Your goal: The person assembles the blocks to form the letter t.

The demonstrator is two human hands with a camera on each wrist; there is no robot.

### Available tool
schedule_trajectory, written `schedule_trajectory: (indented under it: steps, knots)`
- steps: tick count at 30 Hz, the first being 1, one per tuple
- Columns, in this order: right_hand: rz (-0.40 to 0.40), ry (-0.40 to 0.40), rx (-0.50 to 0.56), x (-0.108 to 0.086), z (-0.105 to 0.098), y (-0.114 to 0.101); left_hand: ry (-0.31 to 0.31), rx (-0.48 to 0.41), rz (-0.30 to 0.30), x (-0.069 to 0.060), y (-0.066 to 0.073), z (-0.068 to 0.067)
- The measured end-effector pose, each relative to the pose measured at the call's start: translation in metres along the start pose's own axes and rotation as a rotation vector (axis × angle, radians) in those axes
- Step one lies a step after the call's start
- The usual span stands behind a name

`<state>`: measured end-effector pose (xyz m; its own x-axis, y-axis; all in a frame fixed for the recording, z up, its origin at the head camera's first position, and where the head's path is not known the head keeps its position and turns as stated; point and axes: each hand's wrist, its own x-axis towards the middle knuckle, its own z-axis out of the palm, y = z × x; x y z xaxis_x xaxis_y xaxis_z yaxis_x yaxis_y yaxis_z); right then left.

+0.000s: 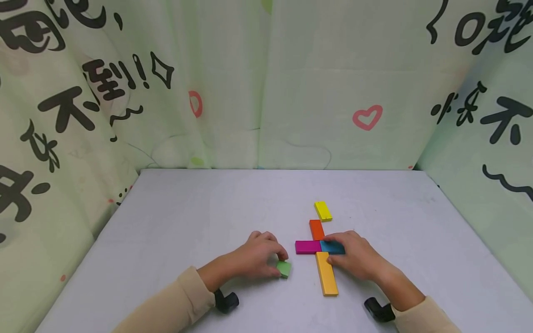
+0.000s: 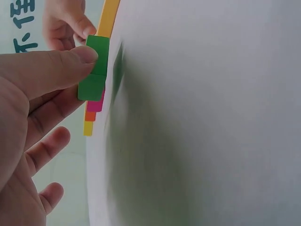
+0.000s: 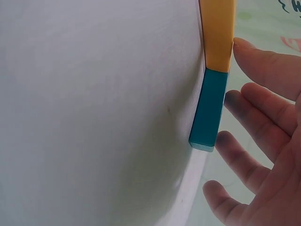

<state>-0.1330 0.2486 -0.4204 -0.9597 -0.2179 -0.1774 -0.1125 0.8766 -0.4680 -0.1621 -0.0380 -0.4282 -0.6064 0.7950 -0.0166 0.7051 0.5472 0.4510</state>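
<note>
My left hand (image 1: 260, 256) pinches a green block (image 1: 283, 269) between thumb and fingers, just above the white table, left of a group of coloured blocks. Close up in the left wrist view, the thumb lies across that green block (image 2: 94, 70), which casts a shadow on the table. My right hand (image 1: 358, 256) has its thumb and forefinger on either side of a blue block (image 1: 333, 248); its other fingers are loosely bent in the right wrist view. The blue block adjoins a magenta block (image 1: 307, 247), a red-orange block (image 1: 317, 229) and a long orange-yellow block (image 1: 326, 275).
A yellow block (image 1: 323, 211) lies beyond the red-orange one. The white table (image 1: 200, 203) runs back to a pale green curtain (image 1: 308, 92) with dark lettering and red hearts, which also hangs at both sides.
</note>
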Motion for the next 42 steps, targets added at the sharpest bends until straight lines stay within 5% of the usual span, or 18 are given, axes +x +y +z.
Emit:
schedule_trajectory:
  steps: [42]
  knots:
    - [-0.046, 0.025, 0.006, -0.003, -0.001, 0.002, -0.138, 0.02, 0.22, 0.017, 0.058, 0.03]
